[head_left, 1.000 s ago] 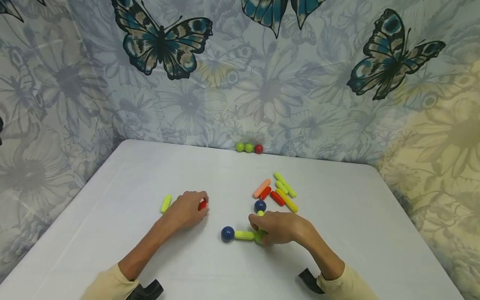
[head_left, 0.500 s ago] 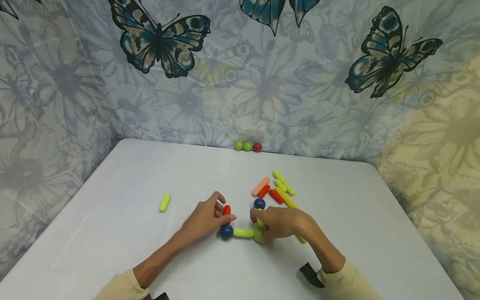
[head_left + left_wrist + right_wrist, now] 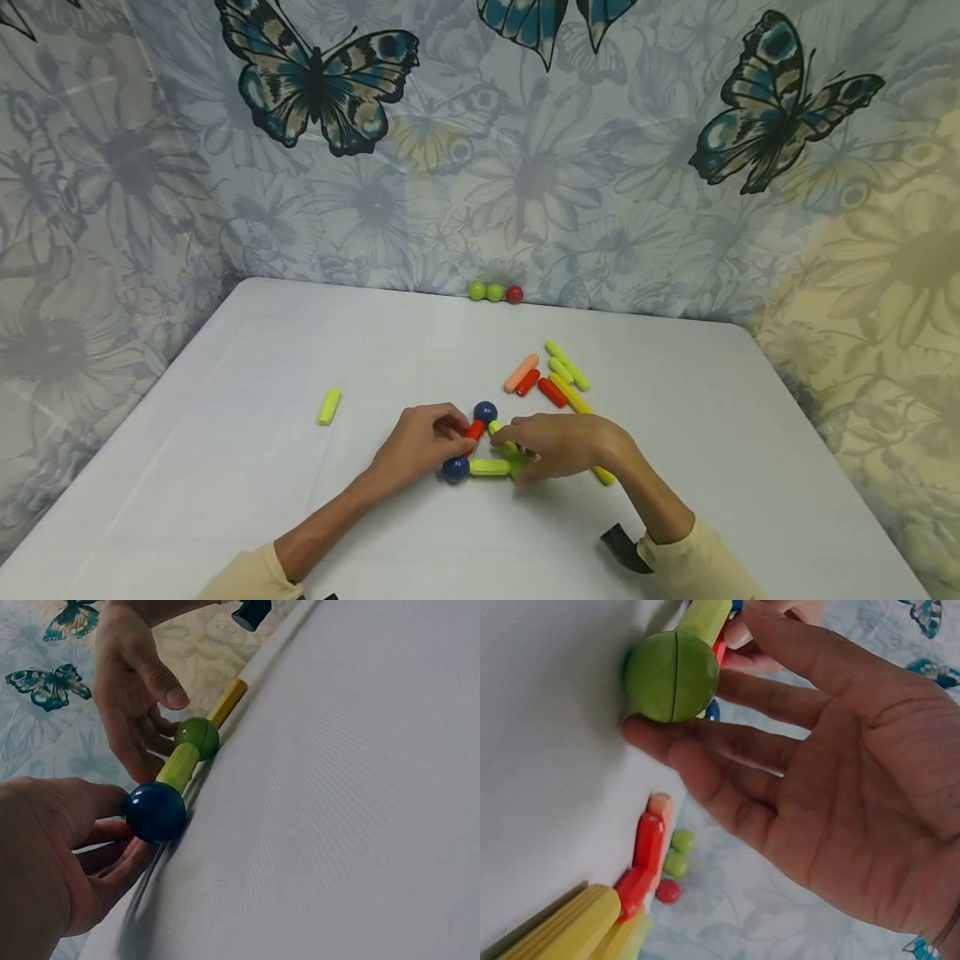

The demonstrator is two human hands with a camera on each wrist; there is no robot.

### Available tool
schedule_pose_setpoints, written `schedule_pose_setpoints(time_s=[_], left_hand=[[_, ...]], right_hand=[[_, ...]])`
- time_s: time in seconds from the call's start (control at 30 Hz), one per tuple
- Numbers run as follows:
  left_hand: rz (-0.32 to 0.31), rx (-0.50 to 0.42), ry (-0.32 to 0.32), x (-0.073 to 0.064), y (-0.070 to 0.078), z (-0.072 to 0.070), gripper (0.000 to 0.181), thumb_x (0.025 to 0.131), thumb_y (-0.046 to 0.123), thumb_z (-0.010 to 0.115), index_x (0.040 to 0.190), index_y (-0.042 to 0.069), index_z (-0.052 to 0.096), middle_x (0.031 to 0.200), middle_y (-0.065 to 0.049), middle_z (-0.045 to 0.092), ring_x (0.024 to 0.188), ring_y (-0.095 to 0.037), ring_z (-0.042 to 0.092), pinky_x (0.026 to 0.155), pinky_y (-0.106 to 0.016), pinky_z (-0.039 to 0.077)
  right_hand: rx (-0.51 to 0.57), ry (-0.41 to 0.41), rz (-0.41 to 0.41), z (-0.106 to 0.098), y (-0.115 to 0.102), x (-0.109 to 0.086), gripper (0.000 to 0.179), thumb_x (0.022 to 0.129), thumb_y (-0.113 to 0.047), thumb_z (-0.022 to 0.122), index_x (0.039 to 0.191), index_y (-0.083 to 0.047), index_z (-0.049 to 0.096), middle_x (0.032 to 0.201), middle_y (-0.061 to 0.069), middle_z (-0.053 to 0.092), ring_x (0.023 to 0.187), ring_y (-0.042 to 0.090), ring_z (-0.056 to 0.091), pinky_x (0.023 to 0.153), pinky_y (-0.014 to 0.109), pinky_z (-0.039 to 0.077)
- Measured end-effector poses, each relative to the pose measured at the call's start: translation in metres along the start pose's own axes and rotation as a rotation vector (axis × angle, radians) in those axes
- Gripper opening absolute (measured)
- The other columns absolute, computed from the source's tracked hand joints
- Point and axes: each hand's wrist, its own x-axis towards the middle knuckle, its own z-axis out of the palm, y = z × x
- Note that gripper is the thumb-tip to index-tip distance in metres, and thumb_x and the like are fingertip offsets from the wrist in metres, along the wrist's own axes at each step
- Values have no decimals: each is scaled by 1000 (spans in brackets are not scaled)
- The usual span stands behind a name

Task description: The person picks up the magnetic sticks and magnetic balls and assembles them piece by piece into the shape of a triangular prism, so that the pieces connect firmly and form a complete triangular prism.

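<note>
My left hand [image 3: 420,437] pinches a short red stick [image 3: 474,430] between thumb and fingers. That stick spans from a near navy ball [image 3: 455,469] to a far navy ball [image 3: 485,412]. One lime stick [image 3: 490,467] runs from the near navy ball to a green ball [image 3: 671,675], and a second lime stick [image 3: 495,428] slants from there to the far navy ball, making a small triangle. My right hand [image 3: 573,442] has its fingers loosely extended behind the green ball and touching the second lime stick, its thumb apart. It partly covers that corner in the head view.
Beyond the hands lie loose sticks: salmon [image 3: 521,373], red [image 3: 552,392], yellow [image 3: 572,394] and lime [image 3: 567,365]. Another yellow stick [image 3: 604,476] lies beside the right hand. A lone lime stick [image 3: 328,406] is at left. Two green balls [image 3: 486,292] and a red ball [image 3: 514,294] sit at the table's back edge.
My left hand has carried the red stick rightward to the near navy ball. The far navy ball and its lime stick have swung left to meet the red stick's other end.
</note>
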Motion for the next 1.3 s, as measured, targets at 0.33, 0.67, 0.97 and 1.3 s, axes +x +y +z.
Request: schedule_pose_setpoints(time_s=[0.33,0.67,0.97,1.3], left_hand=[[8,-45,-33,2,-6,-1,19,93,21,79,108,12,74,94,-1,75,81,-7,70,76,-16,57],[197,15,-303,3,-30,-16,63,82,38,89,135,26,57,100,8,64,83,-5,61,81,-21,53],[309,108,-296,-2,-38,-20,67,77,47,92,134,30,59,99,11,62,84,-3,55,78,-19,50],[289,89,-282,-2,-36,-18,60,81,48,88,131,33,60,98,12,62,82,-4,54,74,-19,48]], right_hand=[[16,10,-1,1,0,-1,52,94,-28,78,142,-21,60,128,-4,67,111,13,61,104,42,54],[50,6,-91,3,4,2,36,98,-18,73,134,-18,63,85,-7,55,78,5,52,73,22,44],[111,201,-46,-25,38,-23,42,104,-18,64,144,-11,56,105,3,68,91,15,62,82,31,54],[96,322,46,-32,79,-22,37,104,-9,60,141,-4,60,113,10,69,96,16,62,89,36,58]])
